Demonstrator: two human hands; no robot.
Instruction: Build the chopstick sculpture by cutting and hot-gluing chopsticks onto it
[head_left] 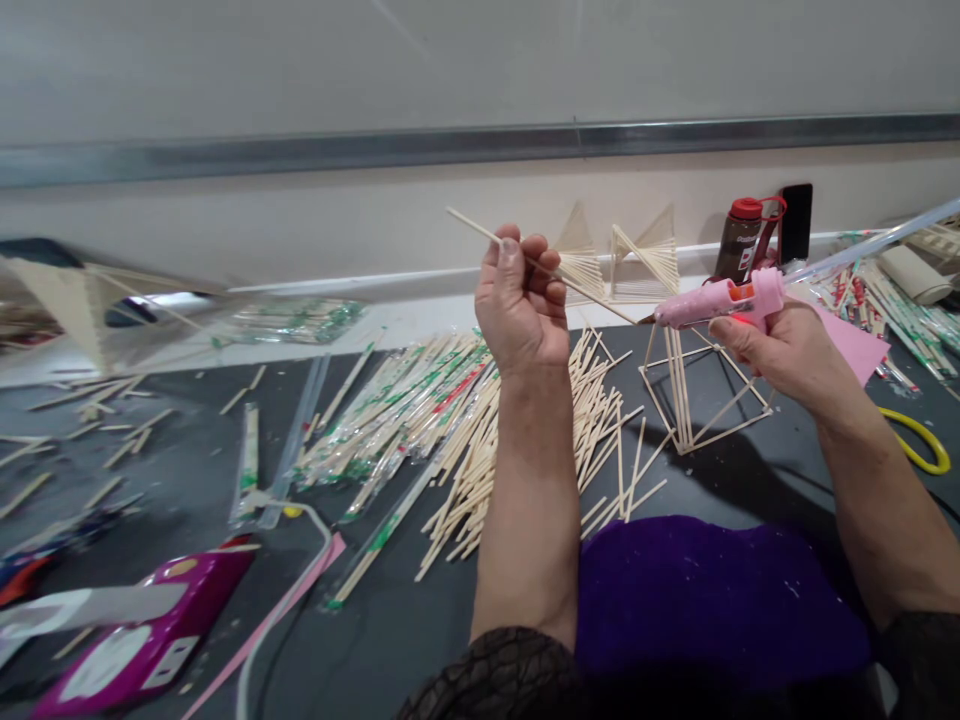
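Note:
My left hand point(521, 295) is raised above the table and pinches a thin wooden stick point(592, 293), which slants down to the right. Wrapped round a pink glue gun point(701, 303) is my right hand point(784, 345); a clear glue stick point(874, 240) juts from its back. The gun's nozzle meets or nearly meets the stick's lower end. Below the gun stands a frame of joined sticks point(681, 400) on the dark table point(420, 640). Under and beside my left forearm lies a pile of loose sticks point(480, 470).
Wrapped chopsticks point(397, 400) lie left of the pile. Two twisted stick models point(645, 260) stand by the wall, near a red-capped bottle point(739, 240) and a phone point(795, 222). A purple cloth point(712, 600) covers the front edge. A magenta device point(150, 635) is front left.

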